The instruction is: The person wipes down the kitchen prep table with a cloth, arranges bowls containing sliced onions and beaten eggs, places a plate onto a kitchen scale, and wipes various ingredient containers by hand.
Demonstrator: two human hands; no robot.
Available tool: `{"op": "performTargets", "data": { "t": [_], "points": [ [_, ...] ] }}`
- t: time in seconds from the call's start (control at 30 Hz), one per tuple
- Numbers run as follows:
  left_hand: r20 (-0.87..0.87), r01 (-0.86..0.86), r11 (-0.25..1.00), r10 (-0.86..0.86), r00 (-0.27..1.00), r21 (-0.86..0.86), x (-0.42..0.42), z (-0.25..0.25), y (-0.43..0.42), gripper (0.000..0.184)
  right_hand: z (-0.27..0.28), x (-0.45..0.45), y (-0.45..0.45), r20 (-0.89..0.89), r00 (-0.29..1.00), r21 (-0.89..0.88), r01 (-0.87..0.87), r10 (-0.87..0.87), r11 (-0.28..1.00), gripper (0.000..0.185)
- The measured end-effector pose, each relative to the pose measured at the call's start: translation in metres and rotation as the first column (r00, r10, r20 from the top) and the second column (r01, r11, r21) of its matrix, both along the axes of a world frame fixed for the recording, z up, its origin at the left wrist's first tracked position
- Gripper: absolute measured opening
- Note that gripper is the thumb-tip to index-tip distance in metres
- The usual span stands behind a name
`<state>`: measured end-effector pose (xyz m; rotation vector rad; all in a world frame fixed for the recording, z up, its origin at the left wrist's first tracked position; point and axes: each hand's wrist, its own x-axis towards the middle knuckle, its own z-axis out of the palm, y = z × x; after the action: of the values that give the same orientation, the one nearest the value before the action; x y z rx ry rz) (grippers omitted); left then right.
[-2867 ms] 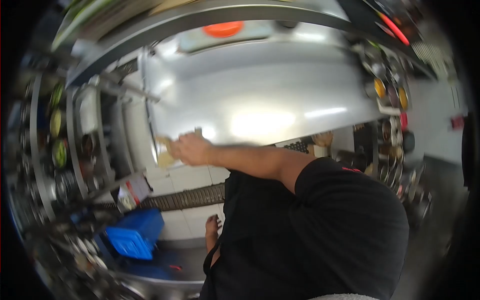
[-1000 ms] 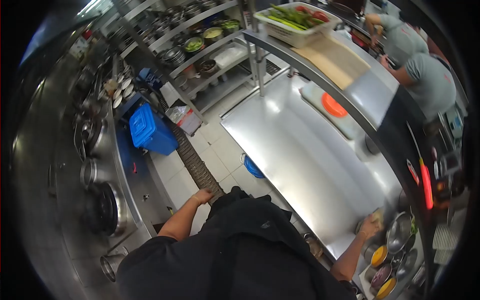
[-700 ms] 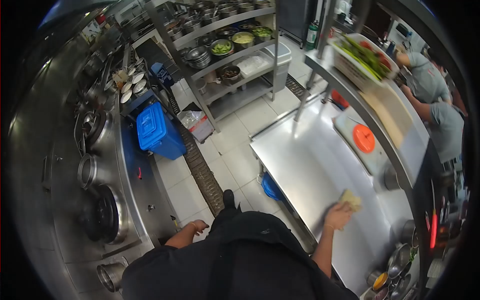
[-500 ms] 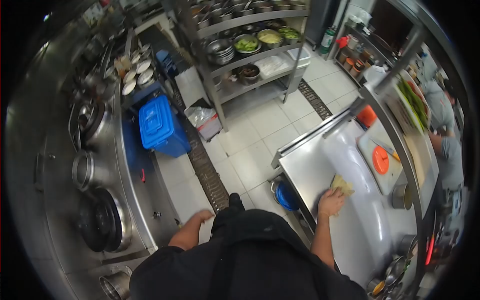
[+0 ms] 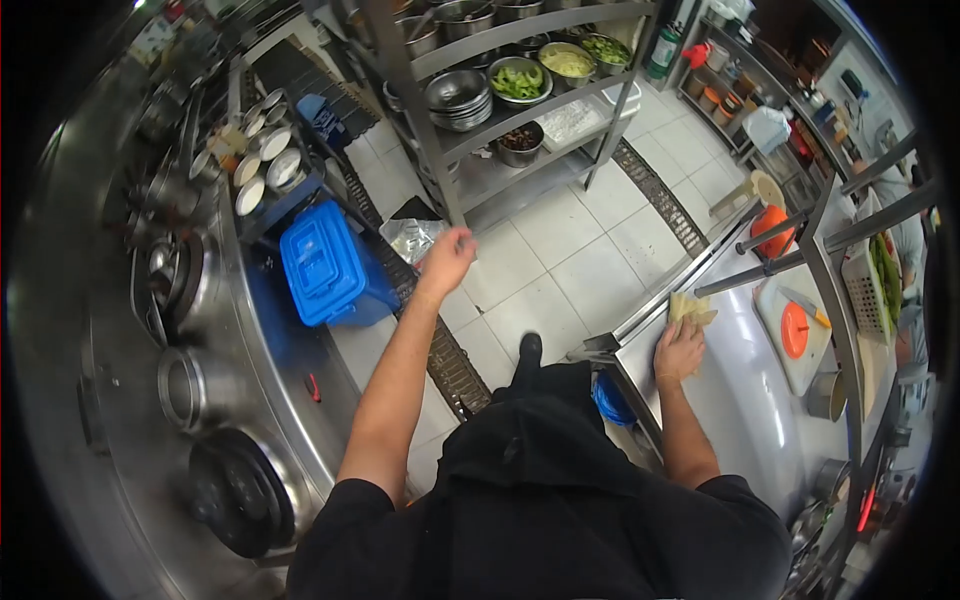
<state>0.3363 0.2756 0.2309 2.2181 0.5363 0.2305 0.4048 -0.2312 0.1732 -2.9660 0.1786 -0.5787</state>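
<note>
My right hand (image 5: 679, 352) lies on a crumpled yellowish cloth (image 5: 690, 308), fingers over it, pressing it to the steel counter (image 5: 680, 415) near its far left corner. Out ahead over the floor is my left hand (image 5: 448, 262), arm stretched forward, with loosely bent fingers and nothing visible in it. Behind that hand, lower down, a clear plastic bag (image 5: 410, 238) sits on top of a bin. Further right on the counter, a white cutting board (image 5: 785, 340) carries an orange lid (image 5: 794, 330) and a knife (image 5: 808, 307).
A steel rack (image 5: 520, 205) with bowls of vegetables stands ahead. On the left are a blue lidded bin (image 5: 325, 260) and a stove line with a black wok (image 5: 235, 495). A drain grate (image 5: 445, 365) crosses the floor. Steel posts (image 5: 790, 262) rise over the counter.
My left hand has swung up and forward from beside my body. My right hand has slid the cloth forward toward the counter's far edge. My body has moved forward.
</note>
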Motion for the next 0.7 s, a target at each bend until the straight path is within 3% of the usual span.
{"op": "performTargets", "data": {
  "t": [0.07, 0.13, 0.2, 0.27, 0.33, 0.4, 0.43, 0.53, 0.57, 0.7],
  "points": [
    [0.131, 0.029, 0.999, -0.026, 0.991, -0.018, 0.057, 0.018, 0.017, 0.037, 0.003, 0.004, 0.006, -0.003, 1.0, 0.007, -0.022, 0.022, 1.0, 0.043],
    [0.237, 0.058, 0.986, -0.094, 0.967, 0.156, 0.111, 0.049, 0.029, 0.041, 0.001, 0.006, 0.005, 0.002, 0.998, 0.029, -0.066, 0.066, 0.997, 0.043],
    [0.236, 0.022, 0.987, -0.06, 0.97, 0.158, 0.168, 0.065, 0.043, 0.046, 0.002, 0.019, 0.009, 0.005, 0.995, 0.062, -0.102, 0.102, 0.993, 0.043],
    [0.24, -0.035, 0.887, -0.087, 0.967, 0.461, 0.227, 0.063, 0.067, 0.055, 0.005, 0.018, 0.007, -0.015, 0.992, 0.087, -0.121, 0.122, 0.989, 0.044],
    [0.2, -0.053, 0.872, -0.052, 0.978, 0.487, 0.278, 0.059, 0.089, 0.061, 0.008, 0.023, 0.004, -0.039, 0.991, 0.11, -0.121, 0.126, 0.986, 0.046],
    [-0.092, -0.072, 0.876, 0.131, 0.987, 0.478, 0.31, 0.064, 0.101, 0.066, 0.009, 0.024, 0.005, -0.048, 0.991, 0.127, -0.122, 0.129, 0.984, 0.046],
    [-0.135, -0.092, 0.854, 0.186, 0.973, 0.512, 0.321, 0.053, 0.111, 0.061, 0.009, 0.026, 0.004, -0.049, 0.991, 0.136, -0.121, 0.128, 0.983, 0.046],
    [-0.42, 0.029, 0.903, 0.171, 0.891, 0.43, 0.341, 0.037, 0.139, 0.052, 0.006, 0.03, 0.002, -0.068, 0.99, 0.178, -0.109, 0.122, 0.978, 0.047],
    [-0.465, 0.062, 0.898, 0.166, 0.87, 0.436, 0.341, 0.039, 0.143, 0.049, 0.004, 0.031, 0.001, -0.088, 0.989, 0.164, -0.102, 0.117, 0.981, 0.047],
    [-0.349, 0.051, 0.849, 0.161, 0.923, 0.527, 0.335, 0.053, 0.138, 0.038, 0.004, 0.033, 0.001, -0.116, 0.985, 0.165, -0.104, 0.124, 0.981, 0.049]
  ]
}}
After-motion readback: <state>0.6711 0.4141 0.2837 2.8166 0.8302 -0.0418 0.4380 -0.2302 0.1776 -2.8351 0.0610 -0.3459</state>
